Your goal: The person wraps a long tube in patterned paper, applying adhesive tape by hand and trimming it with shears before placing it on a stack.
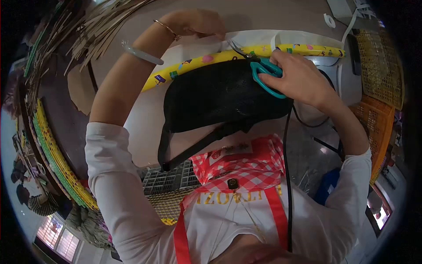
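Observation:
My right hand (pixel 301 77) is closed around the teal handles of a pair of scissors (pixel 265 75). The scissors' metal blades point up and left, over a long yellow patterned roll (pixel 192 65). My left hand (pixel 205 25) has its fingers bent downward at the far edge of a white sheet (pixel 147 112); whatever is between the fingertips is hidden. A white band (pixel 274 42) crosses the roll near my right hand. Nearer to my body than the roll is a black fabric pouch (pixel 224 94) with a strap.
Brown strips (pixel 110 22) lie at the table's far left. Several yellow and green patterned rods (pixel 61 158) curve along the left side. A small white tape roll (pixel 329 20) is at the far right, with a yellow woven basket (pixel 380 66) and an orange crate (pixel 373 127) beyond. A black cable (pixel 287 176) hangs near my right.

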`<state>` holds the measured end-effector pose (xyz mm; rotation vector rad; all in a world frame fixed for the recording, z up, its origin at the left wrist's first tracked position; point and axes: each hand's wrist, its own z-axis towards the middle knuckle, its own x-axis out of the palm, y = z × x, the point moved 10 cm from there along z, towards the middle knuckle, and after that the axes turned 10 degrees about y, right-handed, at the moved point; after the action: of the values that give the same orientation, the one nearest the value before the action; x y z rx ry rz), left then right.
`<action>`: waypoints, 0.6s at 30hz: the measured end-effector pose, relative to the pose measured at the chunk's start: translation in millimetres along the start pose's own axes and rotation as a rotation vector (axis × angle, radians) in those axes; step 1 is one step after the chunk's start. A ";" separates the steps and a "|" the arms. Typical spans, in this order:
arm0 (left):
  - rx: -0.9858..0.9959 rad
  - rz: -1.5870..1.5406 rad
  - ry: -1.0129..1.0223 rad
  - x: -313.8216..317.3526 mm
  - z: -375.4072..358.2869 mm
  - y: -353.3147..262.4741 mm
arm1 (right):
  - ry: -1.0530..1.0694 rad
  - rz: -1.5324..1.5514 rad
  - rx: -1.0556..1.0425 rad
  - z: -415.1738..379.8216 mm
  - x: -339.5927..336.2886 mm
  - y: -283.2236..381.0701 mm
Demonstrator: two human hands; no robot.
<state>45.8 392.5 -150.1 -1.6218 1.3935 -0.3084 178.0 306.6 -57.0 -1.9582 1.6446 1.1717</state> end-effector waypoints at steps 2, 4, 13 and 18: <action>-0.003 -0.014 0.006 12.5 0.7 -9.4 | 0.004 -0.001 0.005 -0.4 -1.6 1.6; -0.006 -0.027 0.013 1.5 2.2 2.5 | 0.006 0.000 0.009 -0.3 -1.2 1.4; -0.023 -0.089 0.030 6.1 6.5 -1.3 | 0.011 -0.011 0.022 2.3 -1.0 2.8; -0.030 -0.119 0.045 5.1 3.5 2.8 | -0.018 -0.008 0.010 2.6 -1.5 2.8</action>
<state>48.1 390.0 -155.9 -1.7357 1.3436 -0.3971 174.4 308.6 -56.8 -1.9409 1.6293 1.1728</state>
